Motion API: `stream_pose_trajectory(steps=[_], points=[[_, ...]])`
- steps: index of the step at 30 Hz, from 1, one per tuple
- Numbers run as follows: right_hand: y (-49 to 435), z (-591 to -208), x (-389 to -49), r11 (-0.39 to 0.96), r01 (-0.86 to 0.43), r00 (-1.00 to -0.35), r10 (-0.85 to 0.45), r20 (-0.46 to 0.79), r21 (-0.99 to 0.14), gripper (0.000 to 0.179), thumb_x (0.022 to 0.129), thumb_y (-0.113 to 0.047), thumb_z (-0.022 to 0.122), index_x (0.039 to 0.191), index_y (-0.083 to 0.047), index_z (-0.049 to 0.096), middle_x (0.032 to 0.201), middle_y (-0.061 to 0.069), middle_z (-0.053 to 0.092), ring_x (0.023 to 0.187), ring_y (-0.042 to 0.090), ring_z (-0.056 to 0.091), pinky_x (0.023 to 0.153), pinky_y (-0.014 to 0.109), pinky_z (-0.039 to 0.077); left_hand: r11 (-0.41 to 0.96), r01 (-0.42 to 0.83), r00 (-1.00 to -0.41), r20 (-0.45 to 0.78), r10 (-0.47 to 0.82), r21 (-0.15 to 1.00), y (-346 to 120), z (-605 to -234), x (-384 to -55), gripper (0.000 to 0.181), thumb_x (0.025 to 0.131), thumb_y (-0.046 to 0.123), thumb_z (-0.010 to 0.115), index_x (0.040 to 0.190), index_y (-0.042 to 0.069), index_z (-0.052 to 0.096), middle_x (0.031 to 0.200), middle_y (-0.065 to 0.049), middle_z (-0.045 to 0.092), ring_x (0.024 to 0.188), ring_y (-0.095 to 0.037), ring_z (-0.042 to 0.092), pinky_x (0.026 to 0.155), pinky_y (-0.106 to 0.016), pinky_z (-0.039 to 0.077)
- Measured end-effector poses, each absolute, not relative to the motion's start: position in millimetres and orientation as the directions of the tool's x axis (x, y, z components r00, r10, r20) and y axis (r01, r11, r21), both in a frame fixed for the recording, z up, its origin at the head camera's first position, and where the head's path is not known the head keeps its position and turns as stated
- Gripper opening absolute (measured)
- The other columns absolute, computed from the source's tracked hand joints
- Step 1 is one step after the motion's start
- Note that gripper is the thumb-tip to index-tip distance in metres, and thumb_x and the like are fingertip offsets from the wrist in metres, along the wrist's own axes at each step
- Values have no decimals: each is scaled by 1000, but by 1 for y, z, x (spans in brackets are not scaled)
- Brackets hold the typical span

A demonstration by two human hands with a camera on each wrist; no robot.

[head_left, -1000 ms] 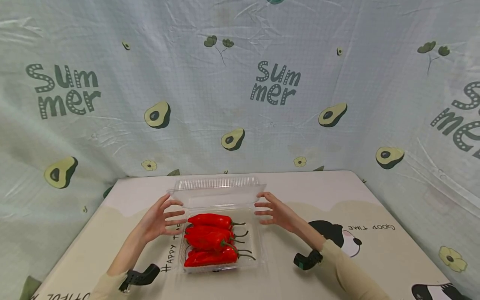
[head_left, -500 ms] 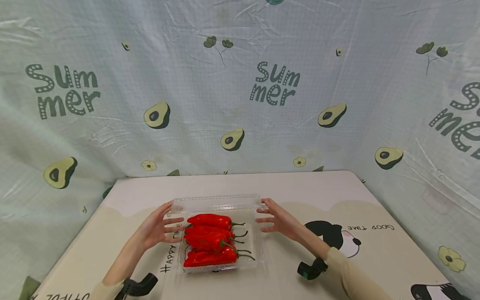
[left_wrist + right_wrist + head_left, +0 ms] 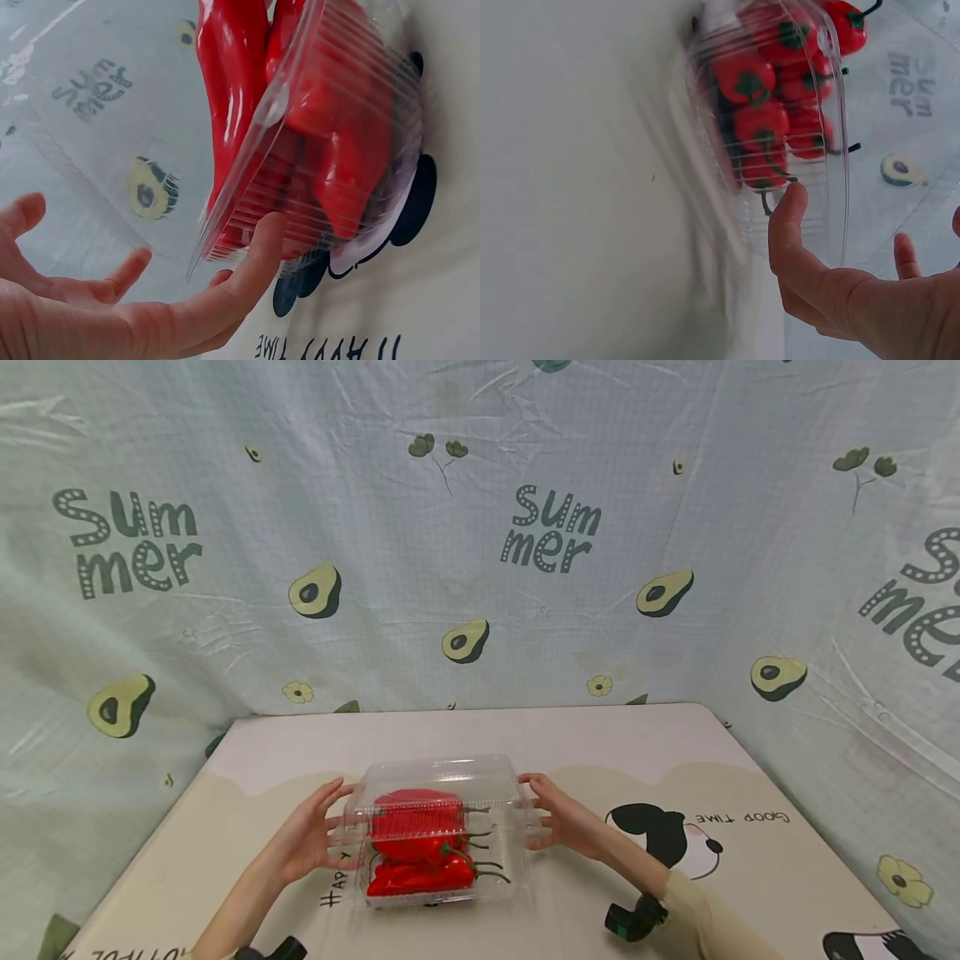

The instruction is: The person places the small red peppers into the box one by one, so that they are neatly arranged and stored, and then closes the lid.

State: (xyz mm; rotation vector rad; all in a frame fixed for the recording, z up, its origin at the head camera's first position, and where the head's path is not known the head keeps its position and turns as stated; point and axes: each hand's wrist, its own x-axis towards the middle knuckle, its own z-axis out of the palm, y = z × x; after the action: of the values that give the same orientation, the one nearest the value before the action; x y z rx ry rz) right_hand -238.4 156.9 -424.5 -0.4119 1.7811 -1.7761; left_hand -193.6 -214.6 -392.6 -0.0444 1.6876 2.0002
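Several red peppers with green stems [image 3: 420,877] lie in a clear plastic clamshell box [image 3: 506,860]. Its hinged lid [image 3: 450,772] slopes over the far peppers, with a gap at the near side. My left hand [image 3: 306,831] stands at the lid's left edge, fingers spread. In the left wrist view, one fingertip of that hand [image 3: 142,319] is by the box's ribbed wall. Opposite it, my right hand [image 3: 564,817] is at the lid's right edge with fingers loosely bent. The right wrist view shows its fingertip near the box side; exact contact is unclear.
The box stands on a table covering [image 3: 600,743] printed with a panda [image 3: 660,831] and lettering. A pale curtain [image 3: 375,527] with avocado prints hangs behind the table and at its sides.
The lid has swung from raised at the back forward and down over the peppers. Both hands have come nearer and lower along its sides. The peppers have stayed in place.
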Motion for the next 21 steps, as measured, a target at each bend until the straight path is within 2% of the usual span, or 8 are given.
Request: stream_pose_trajectory(steps=[2,5,9,16,21], points=[[156,-426,-235,77,182,-781,-594,-192,-980,45,94,-44,31,133,-23,21,136,21,24,119,40,37,83,51,48,-77,-405,-860,-352,370,911,-214,-393,-190,63,92,53,26,141,18,6,132,-18,28,112,-31,43,86,-58,42],[155,-426,-229,87,191,-780,-591,-206,-978,48,94,-43,32,135,-24,18,135,22,24,116,38,40,82,51,48,-50,-406,-852,-359,380,912,-213,-396,-185,62,93,49,29,142,20,5,129,-16,29,112,-33,42,85,-57,44],[154,-427,-222,77,215,-769,-601,-217,-974,51,94,-42,35,137,-24,15,136,24,22,113,35,44,79,49,49,-26,-409,-849,-370,377,912,-210,-399,-177,63,93,48,29,143,22,-1,135,-21,19,116,-38,36,83,-55,45],[156,-429,-213,79,226,-766,-602,-227,-971,59,91,-44,41,140,-27,12,140,24,13,114,36,44,77,49,49,5,-427,-847,-402,349,904,-205,-402,-165,65,93,47,31,143,24,-4,138,-25,10,118,-43,29,75,-51,48],[157,-430,-209,84,234,-760,-605,-236,-969,63,90,-43,44,141,-29,10,138,26,17,108,32,51,76,49,49,9,-441,-831,-412,375,898,-205,-404,-162,70,92,45,35,143,22,-7,139,-28,6,118,-45,28,77,-57,47]])
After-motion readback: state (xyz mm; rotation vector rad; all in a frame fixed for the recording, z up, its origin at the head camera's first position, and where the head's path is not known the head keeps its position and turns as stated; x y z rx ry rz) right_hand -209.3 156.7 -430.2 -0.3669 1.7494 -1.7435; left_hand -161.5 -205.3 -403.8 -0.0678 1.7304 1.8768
